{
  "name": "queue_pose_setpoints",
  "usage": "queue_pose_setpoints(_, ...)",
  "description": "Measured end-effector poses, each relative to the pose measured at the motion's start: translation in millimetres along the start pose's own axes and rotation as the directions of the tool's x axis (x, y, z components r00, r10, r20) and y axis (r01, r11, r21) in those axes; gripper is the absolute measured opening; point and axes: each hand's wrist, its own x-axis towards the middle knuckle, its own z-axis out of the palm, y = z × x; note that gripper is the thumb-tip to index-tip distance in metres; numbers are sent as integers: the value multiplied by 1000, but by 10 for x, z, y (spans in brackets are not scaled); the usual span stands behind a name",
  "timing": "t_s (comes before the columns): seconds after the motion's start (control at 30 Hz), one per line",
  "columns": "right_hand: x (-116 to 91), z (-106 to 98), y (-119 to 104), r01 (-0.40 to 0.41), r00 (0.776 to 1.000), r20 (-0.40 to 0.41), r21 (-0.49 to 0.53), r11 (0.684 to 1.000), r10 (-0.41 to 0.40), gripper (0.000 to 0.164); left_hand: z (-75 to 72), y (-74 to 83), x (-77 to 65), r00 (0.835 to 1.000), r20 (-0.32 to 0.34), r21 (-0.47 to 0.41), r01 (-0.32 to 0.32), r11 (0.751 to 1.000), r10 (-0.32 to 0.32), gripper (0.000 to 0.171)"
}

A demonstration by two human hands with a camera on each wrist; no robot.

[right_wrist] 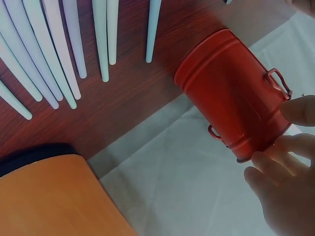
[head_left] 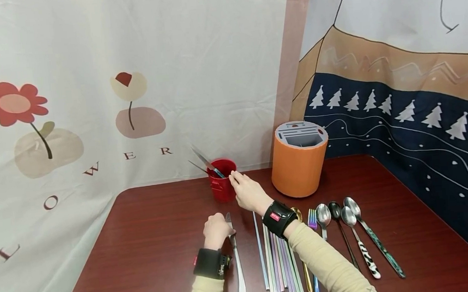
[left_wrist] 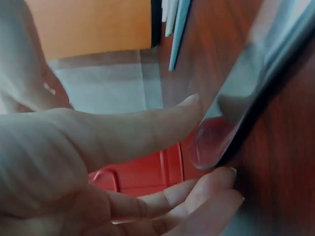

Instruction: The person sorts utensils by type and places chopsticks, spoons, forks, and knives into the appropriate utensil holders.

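Observation:
At the blade end of a silver table knife (head_left: 238, 267) lying on the table is my left hand (head_left: 217, 230). In the left wrist view, its thumb and fingers stand apart on either side of the blade's rounded tip (left_wrist: 211, 142); whether they touch it is hard to tell. My right hand (head_left: 249, 192) is at the rim of a small red bucket (head_left: 223, 192), fingers extended. The right wrist view puts the thumb and fingertips (right_wrist: 295, 110) close beside that rim, with nothing pinched. Inside the bucket leans a knife with a blue handle (head_left: 218, 172), plus another thin blade (head_left: 197, 166).
Several pastel chopsticks (head_left: 283, 270) lie beneath the right forearm. To their right are a gold utensil (head_left: 307, 277), a fork with purple-blue tines (head_left: 312, 219) and several spoons (head_left: 349, 217). An orange cutlery holder (head_left: 299, 168) with a grey slotted top stands behind, near the curtain (head_left: 212, 74).

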Motion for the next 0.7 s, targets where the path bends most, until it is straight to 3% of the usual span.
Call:
queue_pose_setpoints(0.3,-2,-13,-2,-1,1000,-7,2,1000,1,50,87,50,-63,992,-115,-31,-58,998,54,10)
queue_pose_setpoints(0.7,7,-5,4,-4,1000,10,-6,1000,4,51,52,44,-30,1000,-15,-50,-23,998,22,8)
